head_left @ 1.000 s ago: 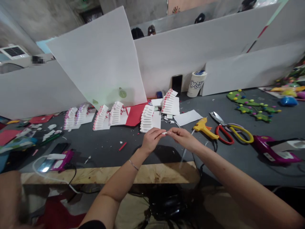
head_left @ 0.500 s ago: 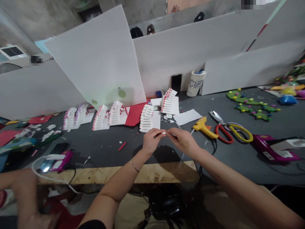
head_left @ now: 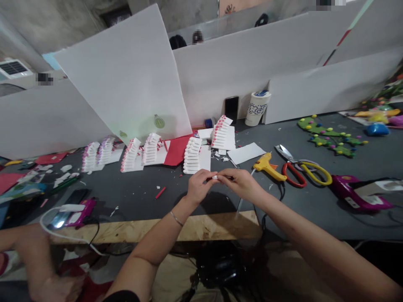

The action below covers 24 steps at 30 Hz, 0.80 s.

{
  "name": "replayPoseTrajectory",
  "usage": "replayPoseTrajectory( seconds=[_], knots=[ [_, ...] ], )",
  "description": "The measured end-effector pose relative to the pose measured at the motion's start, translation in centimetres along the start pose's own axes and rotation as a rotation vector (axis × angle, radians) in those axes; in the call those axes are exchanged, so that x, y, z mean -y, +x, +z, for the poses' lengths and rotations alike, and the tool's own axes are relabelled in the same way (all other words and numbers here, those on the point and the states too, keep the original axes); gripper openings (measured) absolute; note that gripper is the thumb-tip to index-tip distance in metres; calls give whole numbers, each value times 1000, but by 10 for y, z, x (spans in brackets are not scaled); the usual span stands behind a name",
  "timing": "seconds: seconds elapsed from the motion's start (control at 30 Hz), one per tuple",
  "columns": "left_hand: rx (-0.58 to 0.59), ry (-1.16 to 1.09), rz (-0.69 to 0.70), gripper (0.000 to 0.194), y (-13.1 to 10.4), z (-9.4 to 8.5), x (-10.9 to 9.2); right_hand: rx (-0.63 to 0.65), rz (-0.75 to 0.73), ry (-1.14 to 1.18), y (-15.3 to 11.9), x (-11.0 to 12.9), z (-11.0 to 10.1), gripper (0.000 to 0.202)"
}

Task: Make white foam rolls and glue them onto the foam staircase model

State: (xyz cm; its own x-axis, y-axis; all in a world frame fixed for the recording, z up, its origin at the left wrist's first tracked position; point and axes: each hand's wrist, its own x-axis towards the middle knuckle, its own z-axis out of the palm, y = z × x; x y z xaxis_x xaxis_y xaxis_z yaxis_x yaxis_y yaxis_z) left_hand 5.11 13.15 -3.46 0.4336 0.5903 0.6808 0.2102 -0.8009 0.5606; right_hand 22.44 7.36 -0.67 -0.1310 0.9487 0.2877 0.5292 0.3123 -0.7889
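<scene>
My left hand (head_left: 199, 184) and my right hand (head_left: 239, 183) meet above the dark table, near its front edge. Both pinch a small white piece (head_left: 215, 177) between their fingertips. Just behind my left hand is a fan of white sticks (head_left: 192, 155) on white card. A yellow glue gun (head_left: 269, 167) lies right of my right hand, beside scissors with red and yellow handles (head_left: 294, 167). A blank white card (head_left: 247, 153) rests behind my right hand.
More stick fans (head_left: 130, 155) line the back left. A paper cup (head_left: 257, 108) and a phone (head_left: 231, 110) stand against the white board. Another person's hand (head_left: 56, 287) is at the lower left. A magenta device (head_left: 359, 197) sits on the right.
My fingertips have shifted slightly around the small white piece, still together. The other person's hand at the lower left has moved. The whole view has drifted a little.
</scene>
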Motion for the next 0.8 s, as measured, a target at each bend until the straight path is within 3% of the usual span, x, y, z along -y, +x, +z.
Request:
replayPoseTrajectory(
  seconds=[0.37,0.5,0.67,0.8],
  knots=[
    [200,259,-42,14,-4,5,-2,41,6,-250,1,-10,2,27],
    [235,69,-230,16,0,5,-5,17,9,-247,2,-15,3,26],
    [215,-248,-577,16,5,5,-1,32,55,-245,3,-16,4,21],
    [177,-401,-749,19,7,7,0,4,131,-218,4,-13,4,19]
  ],
)
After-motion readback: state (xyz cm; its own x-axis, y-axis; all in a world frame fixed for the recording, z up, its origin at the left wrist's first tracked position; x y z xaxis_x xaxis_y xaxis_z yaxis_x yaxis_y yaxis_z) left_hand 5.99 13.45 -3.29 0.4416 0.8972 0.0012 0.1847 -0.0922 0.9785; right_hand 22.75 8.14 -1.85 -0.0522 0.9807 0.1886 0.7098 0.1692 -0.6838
